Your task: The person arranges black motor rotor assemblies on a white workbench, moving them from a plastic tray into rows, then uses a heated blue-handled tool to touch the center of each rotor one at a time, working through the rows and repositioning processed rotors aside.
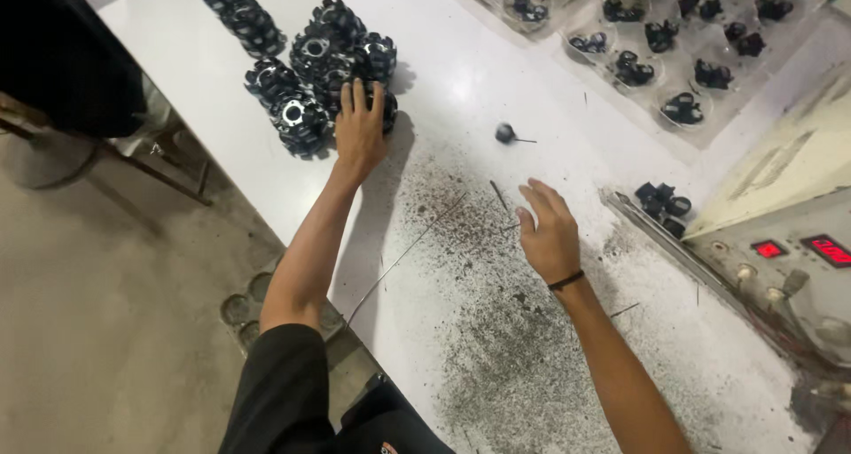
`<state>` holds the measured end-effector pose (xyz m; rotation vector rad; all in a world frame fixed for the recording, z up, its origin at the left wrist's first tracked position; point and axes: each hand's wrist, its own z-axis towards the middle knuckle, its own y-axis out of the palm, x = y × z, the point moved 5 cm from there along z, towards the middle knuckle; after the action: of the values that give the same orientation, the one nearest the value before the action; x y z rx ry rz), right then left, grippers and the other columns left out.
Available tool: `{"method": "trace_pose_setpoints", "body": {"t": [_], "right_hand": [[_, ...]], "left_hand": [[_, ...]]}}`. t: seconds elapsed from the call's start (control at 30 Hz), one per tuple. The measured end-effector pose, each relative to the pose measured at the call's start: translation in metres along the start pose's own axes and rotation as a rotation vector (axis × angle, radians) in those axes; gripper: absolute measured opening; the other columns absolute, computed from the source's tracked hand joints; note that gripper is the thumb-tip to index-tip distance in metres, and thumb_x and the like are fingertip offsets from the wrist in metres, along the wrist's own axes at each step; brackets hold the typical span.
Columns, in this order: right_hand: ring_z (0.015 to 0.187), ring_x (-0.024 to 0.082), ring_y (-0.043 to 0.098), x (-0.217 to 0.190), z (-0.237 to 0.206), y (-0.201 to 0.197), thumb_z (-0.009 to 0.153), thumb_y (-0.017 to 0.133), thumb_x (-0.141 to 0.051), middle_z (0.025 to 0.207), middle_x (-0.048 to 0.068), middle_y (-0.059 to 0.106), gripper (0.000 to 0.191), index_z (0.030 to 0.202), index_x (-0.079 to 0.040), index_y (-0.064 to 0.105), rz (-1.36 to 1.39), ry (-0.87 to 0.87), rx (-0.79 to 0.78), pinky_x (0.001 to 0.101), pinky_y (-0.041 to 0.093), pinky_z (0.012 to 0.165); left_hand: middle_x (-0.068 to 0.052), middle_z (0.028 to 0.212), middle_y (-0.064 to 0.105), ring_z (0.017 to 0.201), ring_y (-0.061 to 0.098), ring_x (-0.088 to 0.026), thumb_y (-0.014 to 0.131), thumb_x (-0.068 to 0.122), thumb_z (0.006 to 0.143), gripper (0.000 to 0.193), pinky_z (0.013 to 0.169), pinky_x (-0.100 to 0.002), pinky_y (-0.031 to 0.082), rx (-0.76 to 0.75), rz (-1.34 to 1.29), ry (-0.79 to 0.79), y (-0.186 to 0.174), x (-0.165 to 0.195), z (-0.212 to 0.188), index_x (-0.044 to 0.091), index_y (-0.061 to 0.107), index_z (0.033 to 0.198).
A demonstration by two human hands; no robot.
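Currently the left hand lies flat, fingers stretched and slightly spread, on one black round ribbed part at the near edge of a pile of like parts on the white table; nothing is gripped, the palm only rests against it. Right hand hovers low over the table, fingers loosely apart and curled, holding nothing. Near its fingertips lie thin dark pins amid a wide smear of dark dust. A small dark ball with a thin stem sits alone, between the two hands and farther out. Clear trays with small black pieces stand at the far right. A machine panel with red lit displays is at the right edge; small black clips rest beside it
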<state>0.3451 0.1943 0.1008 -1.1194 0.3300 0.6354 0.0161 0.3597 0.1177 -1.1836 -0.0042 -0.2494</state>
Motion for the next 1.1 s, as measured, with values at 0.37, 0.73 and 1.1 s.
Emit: {"method": "trace_pose_setpoints", "body": {"t": [0.37,0.73,1.1], "right_hand": [[0.141,0.051,0.034,-0.049,0.013,0.032,0.082,0.069,-0.061,0.162,0.027,0.026,0.095,0.158,-0.016,0.034,-0.045,-0.119,-0.245,0.0605,0.041,0.105],[0.137,0.046,0.040,-0.059,-0.041,-0.036,0.073,0.070,-0.047,0.147,0.021,0.045,0.074,0.141,-0.021,0.055,-0.732,-0.097,-0.064,0.0673,0.036,0.108],[0.146,0.034,0.037,-0.139,-0.088,0.201,0.107,0.036,-0.056,0.157,0.019,0.042,0.061,0.153,-0.017,0.045,-0.228,-0.692,-0.579,0.0555,0.025,0.114]], "left_hand": [[-0.027,0.135,0.056,0.112,0.064,-0.042,0.065,0.061,0.089,0.086,0.090,-0.051,0.058,-0.505,-0.159,0.232,-0.027,0.095,-0.039,0.009,0.041,0.153],[-0.022,0.159,0.032,0.138,0.040,-0.050,0.056,0.091,0.069,0.106,0.103,-0.066,0.038,-0.341,-0.143,-0.382,-0.028,-0.130,0.167,0.026,0.046,0.152],[-0.015,0.133,0.067,0.119,0.066,-0.034,0.046,0.089,0.079,0.097,0.099,-0.050,0.054,-0.269,-0.294,0.000,-0.012,-0.193,0.177,0.008,0.064,0.131]]}}
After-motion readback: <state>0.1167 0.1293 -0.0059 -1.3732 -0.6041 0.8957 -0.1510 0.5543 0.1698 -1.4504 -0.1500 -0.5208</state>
